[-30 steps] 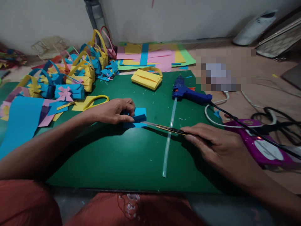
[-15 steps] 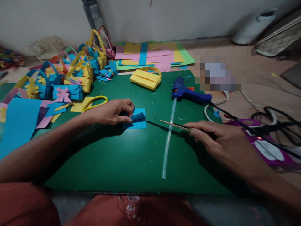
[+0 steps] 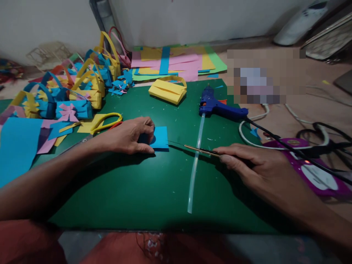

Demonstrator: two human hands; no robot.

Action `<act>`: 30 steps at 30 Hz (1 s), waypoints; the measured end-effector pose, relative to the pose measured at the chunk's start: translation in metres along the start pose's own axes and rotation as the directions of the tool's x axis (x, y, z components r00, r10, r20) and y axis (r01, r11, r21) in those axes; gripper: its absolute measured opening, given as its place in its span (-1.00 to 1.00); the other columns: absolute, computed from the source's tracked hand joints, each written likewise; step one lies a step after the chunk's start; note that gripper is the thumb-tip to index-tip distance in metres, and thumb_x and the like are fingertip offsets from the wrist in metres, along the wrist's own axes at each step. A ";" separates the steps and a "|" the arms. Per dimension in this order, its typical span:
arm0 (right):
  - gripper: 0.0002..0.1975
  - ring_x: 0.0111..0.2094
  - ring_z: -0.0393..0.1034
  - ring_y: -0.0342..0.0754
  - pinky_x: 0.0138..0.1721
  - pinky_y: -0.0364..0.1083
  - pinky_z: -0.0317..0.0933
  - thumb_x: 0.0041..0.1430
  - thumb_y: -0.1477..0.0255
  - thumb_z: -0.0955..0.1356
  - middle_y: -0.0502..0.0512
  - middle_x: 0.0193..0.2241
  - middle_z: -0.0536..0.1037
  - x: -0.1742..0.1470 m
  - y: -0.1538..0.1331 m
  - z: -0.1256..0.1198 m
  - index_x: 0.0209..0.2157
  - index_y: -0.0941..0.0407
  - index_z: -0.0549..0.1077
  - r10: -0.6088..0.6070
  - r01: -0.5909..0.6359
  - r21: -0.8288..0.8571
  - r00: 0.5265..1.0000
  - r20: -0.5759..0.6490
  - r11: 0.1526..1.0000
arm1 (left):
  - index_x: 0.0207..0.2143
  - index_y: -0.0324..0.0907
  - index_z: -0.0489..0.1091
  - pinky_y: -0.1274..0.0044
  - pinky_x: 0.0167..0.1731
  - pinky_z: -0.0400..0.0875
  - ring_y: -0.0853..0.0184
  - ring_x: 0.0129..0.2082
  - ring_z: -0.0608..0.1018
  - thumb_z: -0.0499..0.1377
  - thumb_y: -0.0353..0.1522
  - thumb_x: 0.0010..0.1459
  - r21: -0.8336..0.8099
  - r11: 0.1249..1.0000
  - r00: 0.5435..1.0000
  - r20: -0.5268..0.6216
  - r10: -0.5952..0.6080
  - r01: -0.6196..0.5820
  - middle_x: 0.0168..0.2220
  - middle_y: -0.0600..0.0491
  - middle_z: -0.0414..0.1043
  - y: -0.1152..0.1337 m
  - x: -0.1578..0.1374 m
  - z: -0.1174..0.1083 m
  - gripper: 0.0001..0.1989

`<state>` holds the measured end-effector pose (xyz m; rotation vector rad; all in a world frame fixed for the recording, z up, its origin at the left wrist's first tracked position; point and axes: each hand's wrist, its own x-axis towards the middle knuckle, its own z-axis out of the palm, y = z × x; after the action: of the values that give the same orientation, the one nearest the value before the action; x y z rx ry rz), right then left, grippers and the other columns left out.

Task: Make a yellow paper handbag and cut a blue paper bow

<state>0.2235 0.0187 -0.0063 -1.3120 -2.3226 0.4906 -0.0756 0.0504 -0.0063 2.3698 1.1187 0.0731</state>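
Observation:
My left hand [image 3: 134,135] is closed at the left part of a small blue paper piece [image 3: 161,137] lying on the green board, its fingers curled over it. They hide that end of the paper. My right hand [image 3: 246,157] pinches a thin wooden stick [image 3: 200,150], whose tip points left at the paper but stays apart from it. A fine dark line runs between tip and paper; whether it is a thread or a shadow I cannot tell. Beneath the stick passes the clear glue stick [image 3: 193,179] of a blue glue gun [image 3: 217,106].
A yellow paper bag [image 3: 167,91] stands behind my left hand. Several small paper bags [image 3: 74,110] crowd the left, near yellow-handled scissors [image 3: 106,123] and a blue sheet [image 3: 20,145]. Coloured sheets [image 3: 178,64] lie at the back. A purple power strip [image 3: 310,165] and cables sit right.
The raised fold on the blue paper no longer shows; the paper looks flat beside my left fingers. The right hand still holds the stick at nearly the same place. The view has shifted slightly.

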 end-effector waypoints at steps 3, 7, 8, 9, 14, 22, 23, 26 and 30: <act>-0.76 -0.44 0.48 -0.01 -0.40 -0.06 0.37 0.16 0.41 0.22 0.07 -0.42 0.60 -0.003 0.003 0.000 -0.36 0.09 0.52 -0.011 0.012 -0.006 1.000 0.009 1.000 | -0.37 -0.21 0.36 0.45 -0.19 0.26 0.28 -0.19 0.37 0.16 -0.11 0.07 0.012 1.000 1.000 -0.009 -0.015 0.015 -0.20 -0.02 0.27 0.001 0.000 0.002 -0.68; -0.76 -0.43 0.49 0.01 -0.41 -0.06 0.38 0.19 0.40 0.20 0.08 -0.43 0.59 -0.006 0.002 -0.001 -0.35 0.06 0.50 -0.029 0.030 -0.016 0.999 0.012 0.999 | -0.38 -0.22 0.36 0.45 -0.19 0.26 0.29 -0.21 0.37 0.14 -0.13 0.08 -0.008 1.000 1.000 -0.004 -0.010 0.010 -0.22 -0.02 0.27 0.000 0.000 0.001 -0.69; -0.76 -0.41 0.49 0.02 -0.41 -0.05 0.38 0.19 0.40 0.20 0.08 -0.43 0.59 -0.007 0.002 -0.001 -0.35 0.05 0.49 -0.034 0.034 -0.014 0.999 0.007 0.999 | -0.38 -0.22 0.36 0.46 -0.19 0.25 0.29 -0.21 0.37 0.14 -0.13 0.09 -0.009 1.000 1.000 -0.003 -0.008 0.008 -0.22 -0.03 0.27 0.000 0.000 0.001 -0.70; -0.76 -0.40 0.50 0.02 -0.40 -0.05 0.39 0.19 0.40 0.19 0.08 -0.42 0.59 -0.008 0.001 -0.001 -0.35 0.05 0.49 -0.038 0.038 -0.013 0.999 0.004 0.999 | -0.38 -0.22 0.36 0.46 -0.20 0.26 0.29 -0.21 0.37 0.14 -0.13 0.09 -0.008 1.000 1.000 -0.007 -0.010 0.010 -0.22 -0.03 0.27 0.001 0.000 0.001 -0.69; -0.74 -0.37 0.51 0.05 -0.40 -0.04 0.40 0.20 0.41 0.18 0.11 -0.41 0.59 -0.012 -0.001 -0.002 -0.34 0.06 0.49 -0.054 0.054 -0.010 0.999 -0.006 0.999 | -0.40 -0.22 0.37 0.46 -0.25 0.26 0.26 -0.22 0.37 0.19 -0.03 -0.02 0.062 0.996 0.997 -0.049 -0.062 0.065 -0.24 -0.03 0.29 0.009 0.002 0.005 -0.59; -0.76 -0.37 0.51 0.04 -0.43 -0.05 0.40 0.20 0.42 0.20 0.12 -0.41 0.59 -0.014 -0.002 0.000 -0.35 0.08 0.49 -0.076 0.076 -0.006 0.997 -0.007 0.997 | -0.39 -0.25 0.37 0.41 -0.28 0.28 0.22 -0.26 0.36 0.10 -0.15 0.09 0.290 0.943 0.983 -0.123 -0.135 0.165 -0.27 -0.07 0.32 0.026 0.002 0.014 -0.69; -0.76 -0.37 0.52 0.05 -0.43 -0.04 0.40 0.20 0.42 0.20 0.11 -0.40 0.59 -0.015 -0.002 0.000 -0.34 0.08 0.49 -0.079 0.078 -0.010 0.997 -0.011 0.997 | -0.38 -0.25 0.37 0.41 -0.28 0.28 0.22 -0.26 0.36 0.09 -0.15 0.10 0.299 0.940 0.984 -0.122 -0.132 0.164 -0.27 -0.07 0.32 0.026 0.002 0.014 -0.69; -0.77 -0.37 0.51 0.05 -0.40 -0.02 0.39 0.21 0.43 0.19 0.08 -0.39 0.58 -0.020 -0.002 -0.001 -0.31 0.03 0.48 -0.082 0.082 -0.025 0.997 -0.010 0.996 | -0.36 -0.25 0.37 0.40 -0.28 0.28 0.20 -0.24 0.37 0.11 -0.07 0.07 0.300 0.942 0.984 -0.132 -0.116 0.151 -0.24 -0.09 0.32 0.025 0.000 0.015 -0.62; -0.81 -0.41 0.48 0.00 -0.38 -0.04 0.36 0.22 0.45 0.20 0.05 -0.39 0.55 -0.026 -0.003 -0.001 -0.26 0.00 0.43 -0.112 0.111 -0.057 0.993 -0.023 0.992 | -0.34 -0.25 0.37 0.40 -0.27 0.28 0.19 -0.22 0.37 0.13 -0.02 0.03 0.279 0.950 0.985 -0.134 -0.107 0.142 -0.23 -0.10 0.32 0.023 0.000 0.015 -0.56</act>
<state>0.2340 -0.0046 -0.0088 -1.1976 -2.3879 0.3740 -0.0553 0.0314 -0.0084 2.5683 1.4179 0.0050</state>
